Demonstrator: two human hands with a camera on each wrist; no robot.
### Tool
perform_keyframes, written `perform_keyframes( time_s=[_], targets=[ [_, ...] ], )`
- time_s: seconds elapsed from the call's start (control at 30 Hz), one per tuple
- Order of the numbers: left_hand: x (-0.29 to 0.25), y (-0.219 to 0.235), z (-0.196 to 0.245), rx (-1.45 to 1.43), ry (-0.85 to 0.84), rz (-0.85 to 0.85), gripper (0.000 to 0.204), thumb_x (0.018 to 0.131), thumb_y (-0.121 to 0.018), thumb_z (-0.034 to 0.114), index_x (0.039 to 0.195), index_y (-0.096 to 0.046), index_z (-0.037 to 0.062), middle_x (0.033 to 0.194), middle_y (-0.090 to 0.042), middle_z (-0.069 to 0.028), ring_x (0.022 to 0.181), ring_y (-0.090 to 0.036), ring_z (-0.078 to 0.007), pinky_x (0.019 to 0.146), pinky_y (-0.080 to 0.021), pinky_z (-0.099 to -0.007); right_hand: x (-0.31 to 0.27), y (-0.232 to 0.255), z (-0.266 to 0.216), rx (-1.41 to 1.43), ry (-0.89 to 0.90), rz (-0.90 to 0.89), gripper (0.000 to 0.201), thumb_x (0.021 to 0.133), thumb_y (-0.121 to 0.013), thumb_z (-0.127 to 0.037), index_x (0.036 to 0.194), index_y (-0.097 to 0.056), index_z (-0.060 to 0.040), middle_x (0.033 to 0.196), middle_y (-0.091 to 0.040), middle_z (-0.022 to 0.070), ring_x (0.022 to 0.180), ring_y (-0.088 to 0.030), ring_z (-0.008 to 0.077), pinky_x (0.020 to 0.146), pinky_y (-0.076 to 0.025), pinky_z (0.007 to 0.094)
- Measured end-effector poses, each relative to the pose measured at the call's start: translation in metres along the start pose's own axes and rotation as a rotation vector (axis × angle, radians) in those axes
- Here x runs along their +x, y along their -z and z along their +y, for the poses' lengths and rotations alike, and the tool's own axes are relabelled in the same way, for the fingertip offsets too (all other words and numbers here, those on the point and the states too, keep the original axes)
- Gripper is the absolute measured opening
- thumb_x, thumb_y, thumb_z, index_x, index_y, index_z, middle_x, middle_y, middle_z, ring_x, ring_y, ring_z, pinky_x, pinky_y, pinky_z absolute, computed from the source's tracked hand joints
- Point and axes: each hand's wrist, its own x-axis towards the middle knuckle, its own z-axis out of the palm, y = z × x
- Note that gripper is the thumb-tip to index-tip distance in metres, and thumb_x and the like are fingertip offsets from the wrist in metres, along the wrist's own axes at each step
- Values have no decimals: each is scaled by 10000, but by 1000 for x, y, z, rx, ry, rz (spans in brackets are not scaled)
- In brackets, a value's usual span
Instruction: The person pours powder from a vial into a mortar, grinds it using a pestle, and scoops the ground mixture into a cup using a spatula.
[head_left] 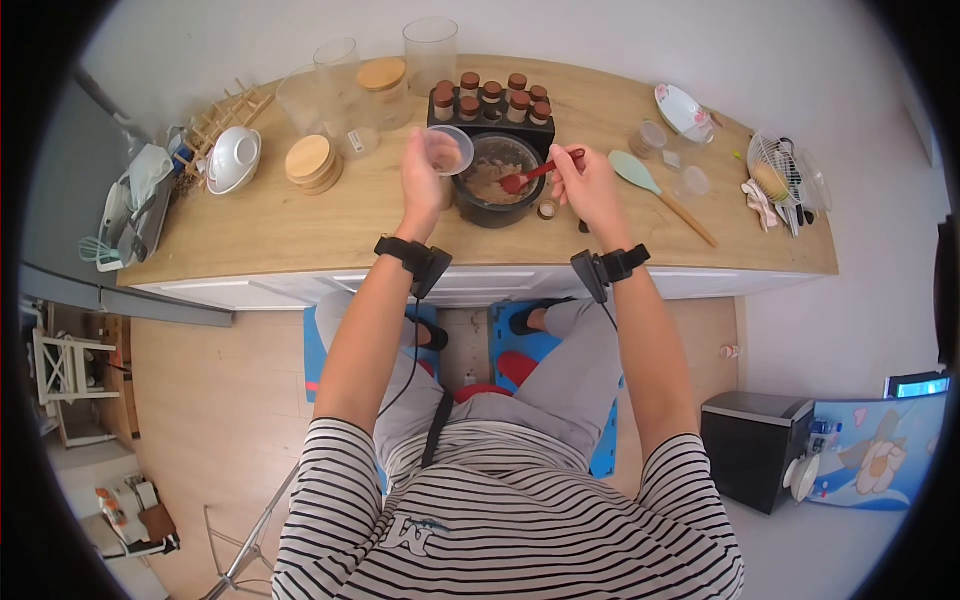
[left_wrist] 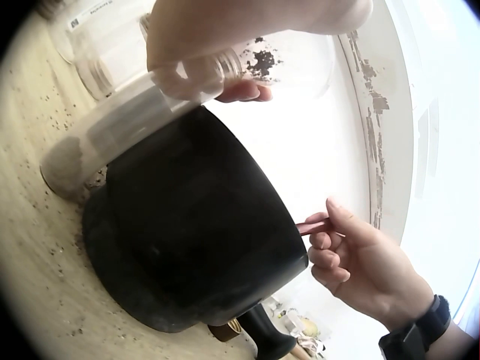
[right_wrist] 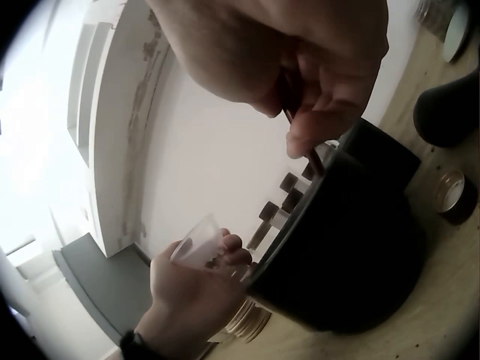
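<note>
My left hand (head_left: 421, 188) holds a small clear plastic cup (head_left: 459, 160), tilted beside the rim of a black pot (head_left: 497, 216). Dark bits cling inside the cup (left_wrist: 262, 61) in the left wrist view. My right hand (head_left: 592, 188) pinches the thin handle of a red spatula (head_left: 513, 184), whose head rests in a brownish, lumpy mixture (head_left: 482, 186) in the pot. From the right wrist view, the spatula handle (right_wrist: 317, 163) passes down over the pot's rim, and the pot wall hides its head. Next to the pot stands a clear cylindrical jar (left_wrist: 124, 131).
Behind the pot, a black rack (head_left: 540, 131) holds several brown-capped spice jars. Wooden-lidded jars (head_left: 313, 160) and a white bowl (head_left: 235, 160) stand at the left. On the right lie a pale green spatula (head_left: 640, 177), a floral dish (head_left: 684, 112) and a wire basket (head_left: 775, 160).
</note>
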Motion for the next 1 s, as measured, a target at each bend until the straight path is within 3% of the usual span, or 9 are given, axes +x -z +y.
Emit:
perform_keyframes(
  time_s=[0.23, 0.4, 0.53, 0.7, 0.87, 1.0],
  targets=[
    [-1, 3, 1, -25, 12, -31, 575, 1035, -233, 419, 852, -615, 29, 719, -650, -68, 686, -580, -159, 679, -409, -288, 2, -13, 24, 313, -153, 221, 315, 976, -571, -272, 870, -562, 25, 673, -601, 78, 505, -578, 124, 418, -441, 244],
    [-2, 2, 1, -20, 10, -47, 571, 1037, -241, 435, 881, -615, 33, 742, -651, -69, 722, -587, -170, 717, -412, -295, 1, -1, 19, 382, -133, 241, 304, 980, -566, -272, 881, -550, 15, 700, -603, 80, 531, -585, 134, 442, -451, 249],
    [-2, 1, 3, 11, -15, -16, 600, 1035, -206, 409, 835, -618, 22, 721, -646, -58, 679, -572, -149, 664, -397, -288, 5, 10, 2, 503, -54, 250, 297, 980, -571, -268, 885, -551, 14, 717, -600, 86, 558, -591, 138, 458, -457, 252],
    [-2, 0, 2, 17, 11, -26, 600, 1032, -206, 414, 842, -621, 24, 715, -641, -52, 682, -560, -146, 673, -388, -289, 2, 0, -53, 518, 19, 173, 290, 986, -569, -266, 910, -556, 13, 724, -585, 77, 566, -584, 135, 471, -449, 243],
    [0, -2, -3, -17, 24, 65, 579, 1034, -240, 415, 850, -623, 21, 740, -627, -38, 701, -547, -139, 685, -384, -293, 1, -20, -68, 334, 124, 86, 285, 980, -575, -250, 942, -575, 32, 718, -594, 83, 543, -585, 116, 438, -446, 228],
    [-4, -3, 3, -35, 25, 39, 574, 1035, -248, 413, 854, -623, 17, 754, -621, -39, 708, -541, -134, 677, -384, -290, -2, -24, -74, 287, 147, 66, 261, 979, -578, -233, 938, -578, 25, 707, -594, 73, 542, -582, 108, 440, -446, 224]
  ],
)
